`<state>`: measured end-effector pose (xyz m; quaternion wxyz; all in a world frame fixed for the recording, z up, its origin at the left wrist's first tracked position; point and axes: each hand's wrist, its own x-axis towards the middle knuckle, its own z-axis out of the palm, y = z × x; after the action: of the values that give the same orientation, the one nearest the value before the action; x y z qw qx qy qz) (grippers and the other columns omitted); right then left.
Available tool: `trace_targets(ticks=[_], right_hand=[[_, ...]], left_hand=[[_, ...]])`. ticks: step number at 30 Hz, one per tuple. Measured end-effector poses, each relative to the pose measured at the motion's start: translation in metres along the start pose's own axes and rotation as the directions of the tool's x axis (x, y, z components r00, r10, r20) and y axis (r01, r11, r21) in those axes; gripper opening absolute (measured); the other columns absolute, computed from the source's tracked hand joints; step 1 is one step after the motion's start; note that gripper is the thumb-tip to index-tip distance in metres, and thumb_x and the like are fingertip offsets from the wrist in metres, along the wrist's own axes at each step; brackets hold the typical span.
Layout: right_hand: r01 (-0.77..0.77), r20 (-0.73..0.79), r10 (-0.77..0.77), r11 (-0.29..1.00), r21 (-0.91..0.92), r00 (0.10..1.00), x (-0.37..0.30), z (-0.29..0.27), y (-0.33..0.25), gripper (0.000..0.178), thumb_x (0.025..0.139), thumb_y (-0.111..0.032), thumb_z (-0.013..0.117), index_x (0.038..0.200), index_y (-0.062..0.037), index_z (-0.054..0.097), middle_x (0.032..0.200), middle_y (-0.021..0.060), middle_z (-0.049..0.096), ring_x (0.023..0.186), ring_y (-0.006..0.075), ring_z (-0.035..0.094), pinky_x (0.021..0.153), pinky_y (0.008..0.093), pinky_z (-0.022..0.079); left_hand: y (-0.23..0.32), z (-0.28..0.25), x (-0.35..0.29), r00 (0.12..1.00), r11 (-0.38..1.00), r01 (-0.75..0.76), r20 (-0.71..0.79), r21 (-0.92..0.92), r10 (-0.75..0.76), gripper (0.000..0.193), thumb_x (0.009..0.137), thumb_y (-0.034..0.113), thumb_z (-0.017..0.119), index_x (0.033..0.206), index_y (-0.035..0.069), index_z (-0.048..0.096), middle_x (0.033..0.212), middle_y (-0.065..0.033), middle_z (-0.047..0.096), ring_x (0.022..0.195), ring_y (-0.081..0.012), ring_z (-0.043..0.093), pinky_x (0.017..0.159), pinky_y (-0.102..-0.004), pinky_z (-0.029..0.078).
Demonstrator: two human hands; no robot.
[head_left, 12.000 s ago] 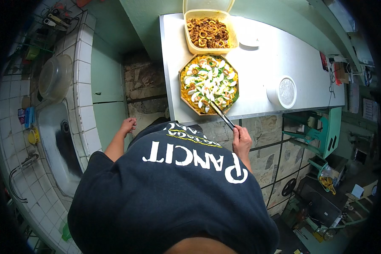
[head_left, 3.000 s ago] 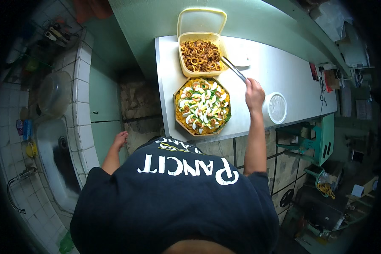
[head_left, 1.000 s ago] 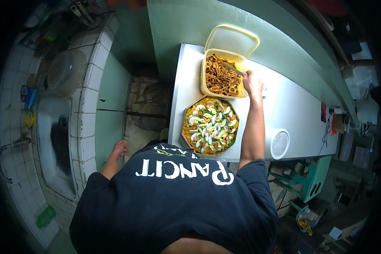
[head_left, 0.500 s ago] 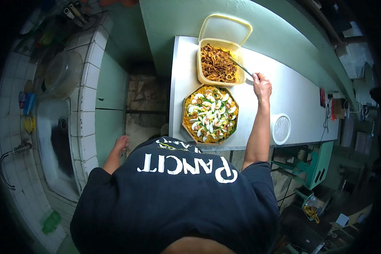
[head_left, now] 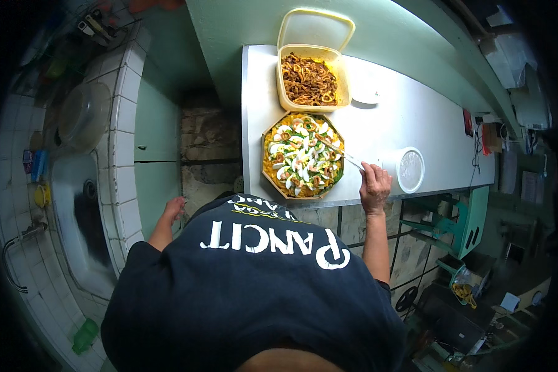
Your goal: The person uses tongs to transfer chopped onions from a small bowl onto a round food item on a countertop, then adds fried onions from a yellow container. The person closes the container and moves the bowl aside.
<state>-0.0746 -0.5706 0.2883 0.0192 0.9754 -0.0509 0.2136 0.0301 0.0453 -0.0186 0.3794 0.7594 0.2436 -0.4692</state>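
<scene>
My right hand is closed around slim metal tongs, whose tips reach the right side of a noodle dish in an octagonal tray. Egg slices, shrimp, greens and brown squid-like rings top the orange noodles. Behind it stands a yellowish plastic container with its lid tipped back, full of brown saucy rings and strips. Out to my left side, my left hand hangs away from the table, fingers loosely apart, with nothing seen in it.
On the white table, a round white tub sits right of my right hand, and a white dish lies beside the container. A sink in a tiled counter is at left. A green plastic chair stands at right.
My right hand has moved from beside the plastic container back toward me. The tongs' tips have left the container and are now over the noodle dish. The view has shifted slightly.
</scene>
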Motion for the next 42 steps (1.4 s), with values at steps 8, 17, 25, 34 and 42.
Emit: trace_targets(ticks=[8, 17, 25, 34, 42], right_hand=[[-0.042, 0.049, 0.040, 0.998, 0.044, 0.998, -0.013, 0.010, 0.004, 0.026, 0.080, -0.010, 0.067, 0.106, -0.0133, 0.065, 0.093, 0.0021, 0.062, 0.080, 0.0217, 0.057, 0.069, 0.0360, 0.039], [-0.250, -0.003, 0.284, 0.852, 0.461, 0.959, 0.041, 0.004, 0.016, 0.019, 0.087, -0.004, 0.059, 0.106, -0.0030, 0.064, 0.093, 0.0147, 0.064, 0.082, 0.0302, 0.063, 0.069, 0.0367, 0.051], [-0.199, 0.101, 0.199, 0.980, -0.012, 0.975, 0.150, 0.077, -0.031, 0.021, 0.093, -0.026, 0.055, 0.085, -0.0082, 0.063, 0.086, 0.0101, 0.064, 0.066, 0.0314, 0.067, 0.055, 0.0425, 0.054], [-0.216, 0.281, 0.228, 0.974, -0.072, 0.932, 0.199, 0.103, -0.047, 0.023, 0.094, -0.027, 0.051, 0.089, -0.0085, 0.064, 0.091, 0.0134, 0.065, 0.076, 0.0341, 0.067, 0.067, 0.0463, 0.053], [-0.261, 0.212, 0.245, 0.964, 0.053, 0.946, 0.177, 0.069, -0.031, 0.025, 0.095, -0.030, 0.050, 0.093, -0.0096, 0.065, 0.090, 0.0129, 0.067, 0.077, 0.0338, 0.067, 0.071, 0.0474, 0.053]], left_hand=[[0.030, 0.000, -0.010, 1.000, 0.999, 0.025, -0.010, -0.021, -0.025, 0.040, 0.093, 0.041, 0.051, 0.127, 0.022, 0.055, 0.103, 0.0032, 0.058, 0.087, -0.0146, 0.056, 0.076, -0.0393, 0.042], [0.004, 0.003, -0.011, 1.000, 0.999, 0.005, 0.003, -0.053, -0.005, 0.038, 0.092, 0.038, 0.052, 0.126, 0.022, 0.056, 0.096, 0.0062, 0.057, 0.080, -0.0113, 0.054, 0.068, -0.0343, 0.041], [-0.010, 0.015, 0.000, 0.999, 0.988, -0.029, -0.028, -0.149, 0.025, 0.041, 0.092, 0.038, 0.052, 0.129, 0.022, 0.054, 0.095, 0.0052, 0.057, 0.082, -0.0124, 0.054, 0.068, -0.0349, 0.041], [-0.040, 0.014, -0.017, 0.999, 0.966, 0.028, -0.034, -0.256, -0.038, 0.042, 0.092, 0.038, 0.052, 0.131, 0.020, 0.053, 0.098, 0.0031, 0.058, 0.084, -0.0142, 0.054, 0.070, -0.0348, 0.041], [-0.030, 0.017, -0.022, 1.000, 0.986, 0.027, 0.002, -0.165, -0.027, 0.043, 0.091, 0.039, 0.053, 0.129, 0.018, 0.054, 0.102, 0.0014, 0.057, 0.083, -0.0149, 0.054, 0.068, -0.0312, 0.042]])
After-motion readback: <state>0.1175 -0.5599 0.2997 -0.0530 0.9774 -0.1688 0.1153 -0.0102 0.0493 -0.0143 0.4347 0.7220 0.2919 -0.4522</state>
